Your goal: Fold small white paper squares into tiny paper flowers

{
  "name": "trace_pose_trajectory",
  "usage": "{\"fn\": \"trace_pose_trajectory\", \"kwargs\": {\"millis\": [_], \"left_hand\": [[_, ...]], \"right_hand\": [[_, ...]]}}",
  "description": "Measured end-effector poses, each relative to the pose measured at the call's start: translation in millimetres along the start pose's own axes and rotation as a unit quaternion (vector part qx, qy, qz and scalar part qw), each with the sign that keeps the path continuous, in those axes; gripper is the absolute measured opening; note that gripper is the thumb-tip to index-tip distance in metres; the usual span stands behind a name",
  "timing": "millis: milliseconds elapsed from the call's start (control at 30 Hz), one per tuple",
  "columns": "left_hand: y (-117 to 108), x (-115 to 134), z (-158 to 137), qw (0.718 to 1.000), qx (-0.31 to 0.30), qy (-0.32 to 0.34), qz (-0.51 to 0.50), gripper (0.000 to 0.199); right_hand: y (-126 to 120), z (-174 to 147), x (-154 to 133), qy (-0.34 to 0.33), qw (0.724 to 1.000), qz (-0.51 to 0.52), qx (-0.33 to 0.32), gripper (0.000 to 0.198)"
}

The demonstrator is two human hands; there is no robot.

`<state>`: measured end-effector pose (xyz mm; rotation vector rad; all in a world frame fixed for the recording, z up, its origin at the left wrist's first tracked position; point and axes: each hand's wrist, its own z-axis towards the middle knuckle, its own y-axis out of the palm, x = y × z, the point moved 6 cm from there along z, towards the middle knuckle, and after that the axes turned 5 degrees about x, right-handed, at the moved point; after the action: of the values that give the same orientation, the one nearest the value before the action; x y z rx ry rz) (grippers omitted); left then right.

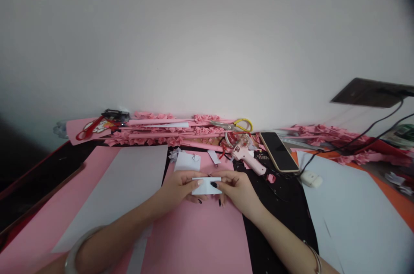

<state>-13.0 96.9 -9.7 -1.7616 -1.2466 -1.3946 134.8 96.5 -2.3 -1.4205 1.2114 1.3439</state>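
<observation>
- Head view: the left hand (pixel 184 184) grips one end of a small white paper strip (pixel 206 187), thumb on its face and fingers behind
- The right hand (pixel 239 187) pinches the strip's other end the same way, its dark-nailed thumb pressed flat near the middle
- The strip is held between the two hands, above a large pink sheet (pixel 200 239); whether it touches the sheet, I cannot tell
- Just beyond the fingers lie a small white sheet (pixel 186 162) and, at its left edge, a cluster of folded white paper (pixel 174 154)
- To the right, a pale pink glue gun (pixel 250 161) rests near a phone (pixel 278 152), with a white plastic case (pixel 311 179) just beside the phone
- Along the wall, pink paper flowers (pixel 145 140) lie in rows, with yellow-handled scissors (pixel 243 125) among them and red-handled scissors (pixel 86 130) at the left
- Large white sheets lie on both sides, one on the left (pixel 129 179) and one on the right (pixel 352 205)
</observation>
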Motion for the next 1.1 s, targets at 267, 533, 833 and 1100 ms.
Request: {"fn": "trace_pose_trajectory", "kwargs": {"millis": [267, 533, 833, 1100], "left_hand": [[1.6, 7.3, -2.2, 1.0, 0.01, 0.017, 0.02, 0.037], [3.0, 5.1, -1.1, 1.0, -0.006, 0.009, 0.025, 0.031], [3.2, 3.0, -1.4, 0.999, -0.009, 0.005, 0.032, 0.031], [4.4, 5.5, -1.7, 0.999, -0.01, 0.014, 0.031, 0.033]], "right_hand": [[-0.3, -2.7, -6.6, -0.017, 0.998, -0.046, 0.027, 0.025], [4.0, -5.3, -7.9, -0.011, 0.998, -0.059, 0.016, 0.023], [5.3, -6.4, -6.5, -0.014, 0.998, -0.065, 0.011, 0.022], [5.0, -7.2, -7.0, -0.019, 0.997, -0.07, 0.01, 0.023]]}}
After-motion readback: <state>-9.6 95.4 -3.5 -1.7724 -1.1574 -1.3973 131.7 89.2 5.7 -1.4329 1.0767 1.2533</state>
